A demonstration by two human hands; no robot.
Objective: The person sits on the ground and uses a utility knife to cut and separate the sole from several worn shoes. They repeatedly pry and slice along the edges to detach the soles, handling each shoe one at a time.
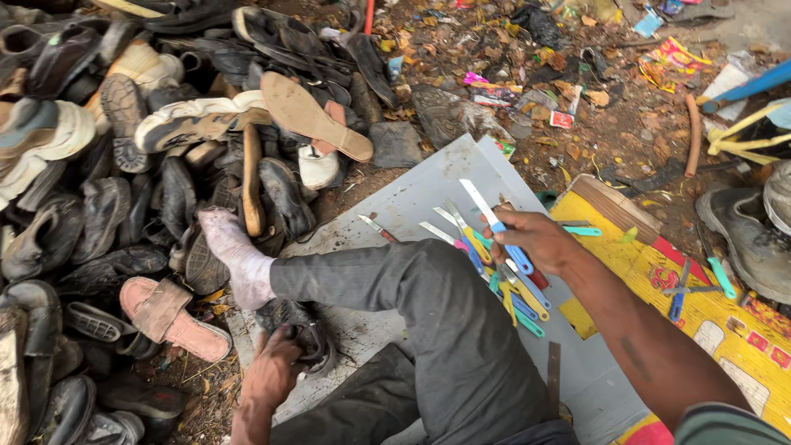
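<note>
A person sits by a pile of old shoes [124,148]. The right hand [535,239] has its fingers clenched around a blue-handled knife [497,224] above other knives [503,284] on a grey board [412,198]. The left hand [272,371] grasps a dark shoe [306,330] low beside the leg.

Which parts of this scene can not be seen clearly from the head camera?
- Left hand: its fingers lie on the dark shoe, and the bent leg covers part of that shoe.
- Right hand: it holds a blue knife; the fingers hide part of the handle.
- Knives on the grey board: they overlap, so their count is unclear.
- Grey shoe: cut by the right edge.
</note>
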